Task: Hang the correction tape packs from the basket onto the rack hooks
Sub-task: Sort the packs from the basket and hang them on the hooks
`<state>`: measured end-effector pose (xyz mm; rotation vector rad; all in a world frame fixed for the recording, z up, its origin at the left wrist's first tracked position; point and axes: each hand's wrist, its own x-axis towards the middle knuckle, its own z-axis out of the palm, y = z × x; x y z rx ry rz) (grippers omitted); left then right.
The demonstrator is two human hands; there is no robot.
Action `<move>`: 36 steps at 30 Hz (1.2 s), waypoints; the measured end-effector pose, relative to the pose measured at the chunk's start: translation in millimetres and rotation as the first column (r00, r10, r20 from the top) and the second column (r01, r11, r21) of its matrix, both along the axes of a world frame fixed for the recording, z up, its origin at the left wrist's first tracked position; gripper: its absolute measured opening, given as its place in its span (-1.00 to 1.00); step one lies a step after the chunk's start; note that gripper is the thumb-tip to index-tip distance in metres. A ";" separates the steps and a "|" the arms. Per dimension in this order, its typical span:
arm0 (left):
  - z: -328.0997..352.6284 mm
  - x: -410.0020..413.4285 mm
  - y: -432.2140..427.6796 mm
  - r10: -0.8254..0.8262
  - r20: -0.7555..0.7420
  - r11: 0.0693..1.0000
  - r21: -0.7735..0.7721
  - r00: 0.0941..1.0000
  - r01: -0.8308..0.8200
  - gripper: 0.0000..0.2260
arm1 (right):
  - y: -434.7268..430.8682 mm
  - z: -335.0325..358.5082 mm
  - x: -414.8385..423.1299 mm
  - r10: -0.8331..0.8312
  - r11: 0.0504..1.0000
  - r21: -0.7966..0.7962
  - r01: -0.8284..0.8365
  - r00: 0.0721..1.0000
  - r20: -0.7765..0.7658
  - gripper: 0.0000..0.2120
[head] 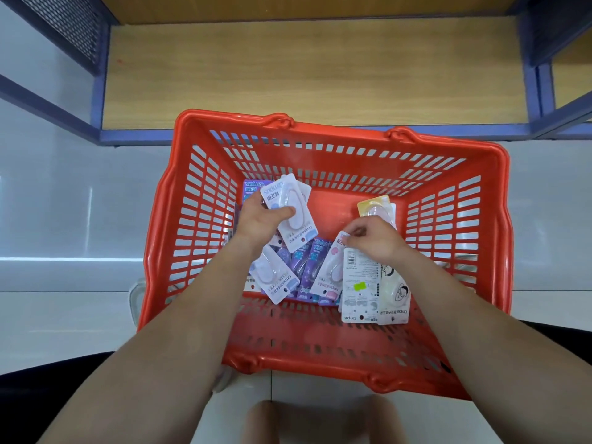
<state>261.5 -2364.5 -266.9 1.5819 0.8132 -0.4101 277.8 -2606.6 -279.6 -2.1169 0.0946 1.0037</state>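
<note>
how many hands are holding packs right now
2. The left hand grips white packs over the left of the basket; the right hand pinches another pack by its corner near the middle. No other hands in view.

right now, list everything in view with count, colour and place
red slatted plastic basket: one, red, in front of the shelf
white correction tape packs: at least two, white, lifted at basket's left
purple correction tape packs: several, purple, overlapping on basket bottom
yellow-topped pack: one, yellow, far right of bottom
pink-dotted white pack: one, white, basket middle
barcode-side white pack: one, white with green sticker, near right
wooden shelf board: one, tan, beyond basket
blue metal frame: one, blue, around board
glossy floor tiles: pale grey, either side
left hand: grips the white packs
right hand: pinches the pink-dotted pack's top
</note>
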 end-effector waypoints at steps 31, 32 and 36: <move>11.8 -23.4 -28.8 -0.323 -0.037 0.946 -0.015 0.946 0.323 -0.56 | -3.5 24.9 3.0 -0.145 0.989 0.011 0.144 0.983 0.112 -0.70; 9.5 -23.5 -24.8 -0.310 -0.048 0.951 -0.007 0.950 0.310 -0.56 | -12.8 23.0 -2.6 -0.043 0.998 -0.034 0.045 0.998 0.050 -0.69; 9.7 -26.8 -14.1 -0.285 -0.062 0.958 0.022 0.957 0.287 -0.61 | -24.1 19.5 -18.8 0.236 0.965 -0.113 -0.237 0.971 -0.023 -0.86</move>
